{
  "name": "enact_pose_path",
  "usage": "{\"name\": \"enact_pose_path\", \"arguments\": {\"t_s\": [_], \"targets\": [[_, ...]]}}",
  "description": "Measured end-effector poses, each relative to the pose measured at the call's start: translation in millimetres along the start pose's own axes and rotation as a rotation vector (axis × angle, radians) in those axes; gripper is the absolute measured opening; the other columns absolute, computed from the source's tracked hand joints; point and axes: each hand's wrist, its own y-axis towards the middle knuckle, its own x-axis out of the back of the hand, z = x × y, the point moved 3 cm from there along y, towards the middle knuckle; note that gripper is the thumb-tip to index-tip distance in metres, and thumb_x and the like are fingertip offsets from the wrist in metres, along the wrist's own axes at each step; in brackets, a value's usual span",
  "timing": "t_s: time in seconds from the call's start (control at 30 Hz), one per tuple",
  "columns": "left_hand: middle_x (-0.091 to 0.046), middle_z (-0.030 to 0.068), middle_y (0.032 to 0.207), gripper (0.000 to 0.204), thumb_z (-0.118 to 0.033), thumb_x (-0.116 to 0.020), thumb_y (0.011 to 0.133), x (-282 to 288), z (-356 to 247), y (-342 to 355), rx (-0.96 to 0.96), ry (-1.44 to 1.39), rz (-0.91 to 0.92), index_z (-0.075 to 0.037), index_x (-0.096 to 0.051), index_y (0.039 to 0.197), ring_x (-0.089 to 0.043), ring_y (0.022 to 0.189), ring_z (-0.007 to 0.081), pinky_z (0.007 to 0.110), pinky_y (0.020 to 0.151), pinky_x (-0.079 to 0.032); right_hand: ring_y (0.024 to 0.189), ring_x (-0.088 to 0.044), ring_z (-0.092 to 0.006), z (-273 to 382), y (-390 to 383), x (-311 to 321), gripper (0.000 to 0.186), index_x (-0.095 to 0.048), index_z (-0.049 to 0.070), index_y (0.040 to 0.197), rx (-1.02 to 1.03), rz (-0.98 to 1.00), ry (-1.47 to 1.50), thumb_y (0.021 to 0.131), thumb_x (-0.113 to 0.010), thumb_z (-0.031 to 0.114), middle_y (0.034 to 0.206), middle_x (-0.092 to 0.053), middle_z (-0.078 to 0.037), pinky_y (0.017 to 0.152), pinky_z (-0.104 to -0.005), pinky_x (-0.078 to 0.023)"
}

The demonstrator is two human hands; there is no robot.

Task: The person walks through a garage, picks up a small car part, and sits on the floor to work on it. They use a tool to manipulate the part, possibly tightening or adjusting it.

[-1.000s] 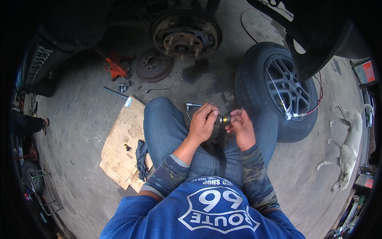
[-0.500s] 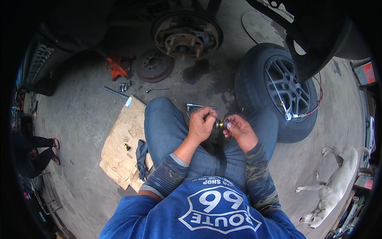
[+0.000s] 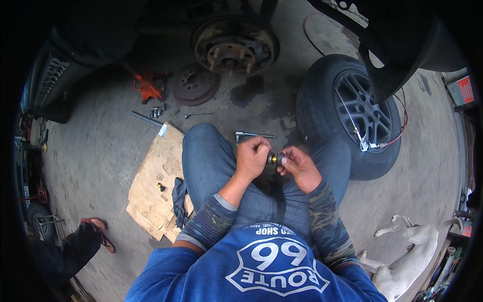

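Observation:
Over my lap, my left hand [image 3: 251,160] is closed round a small metal cylinder [image 3: 271,158] that looks like a brake wheel cylinder. My left fingers hide most of its body. Against its right end, the thumb and fingertips of my right hand [image 3: 303,170] pinch a round black piston end [image 3: 280,159], with a yellow band showing between the hands. How deep the piston sits I cannot tell. By my left leg, a cardboard sheet [image 3: 151,166] bears a small black and yellow part [image 3: 161,186], a spring [image 3: 164,198] and a dark cloth [image 3: 179,199].
Ahead is an exposed drum brake assembly [image 3: 231,54]. A brake drum [image 3: 193,86], orange jack stand [image 3: 147,88], sockets [image 3: 157,110], spanner [image 3: 199,114] and ratchet [image 3: 256,135] lie on the floor. A wheel [image 3: 327,100] with an air gun [image 3: 366,145] rests right. A dog [image 3: 410,259] lies right; a person's foot [image 3: 104,235] is left.
Both hands have shifted slightly left with the cylinder. The person at the left has stepped closer and lower in view. The dog has moved downward in the picture.

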Motion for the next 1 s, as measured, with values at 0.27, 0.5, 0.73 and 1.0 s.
{"name": "enact_pose_path", "arguments": {"t_s": [0.27,0.5,0.73,1.0], "targets": [[-0.065,0.0113,0.074,0.009,-0.008,-0.057,0.079,-0.5,-20.2,-1.1,-0.307,0.196,-0.051,-0.002,-0.064,0.076,-0.065,0.062,0.0253,0.034,0.058,-0.050,0.077,-0.061,-0.0101,-1.1,6.3,-2.1,0.024,-0.048,0.004,0.110,0.005,-0.071,-0.046,0.094,-0.065,0.011,0.093,-0.058,-0.003,0.065,-0.0232,-0.048],[-0.065,0.0102,0.076,0.008,-0.009,-0.059,0.078,-1.3,-19.8,-3.5,-0.365,0.314,-0.103,-0.003,-0.064,0.079,-0.065,0.064,0.0276,0.036,0.059,-0.051,0.071,-0.061,-0.0099,-4.1,4.4,-2.3,0.027,-0.046,0.003,0.104,-0.032,-0.223,-0.244,0.092,-0.069,0.013,0.092,-0.061,-0.006,0.062,-0.0239,-0.048],[-0.065,0.0064,0.075,0.017,-0.014,-0.054,0.090,-6.5,9.7,6.3,0.013,-0.084,-0.008,-0.005,-0.065,0.081,-0.062,0.062,0.0160,0.030,0.053,-0.048,0.077,-0.064,-0.0122,0.3,2.5,-6.6,0.017,-0.054,0.001,0.103,0.087,-0.321,-0.319,0.097,-0.063,0.015,0.099,-0.063,-0.008,0.067,-0.0248,-0.051],[-0.059,-0.0018,0.078,0.018,-0.019,-0.048,0.092,-11.6,17.5,6.0,0.364,-0.445,0.278,-0.011,-0.062,0.086,-0.056,0.067,0.0077,0.024,0.050,-0.046,0.086,-0.064,-0.0127,9.6,-5.6,2.8,0.029,-0.057,0.002,0.127,-0.031,-0.024,0.187,0.099,-0.056,0.010,0.108,-0.062,-0.006,0.076,-0.0261,-0.053]]}}
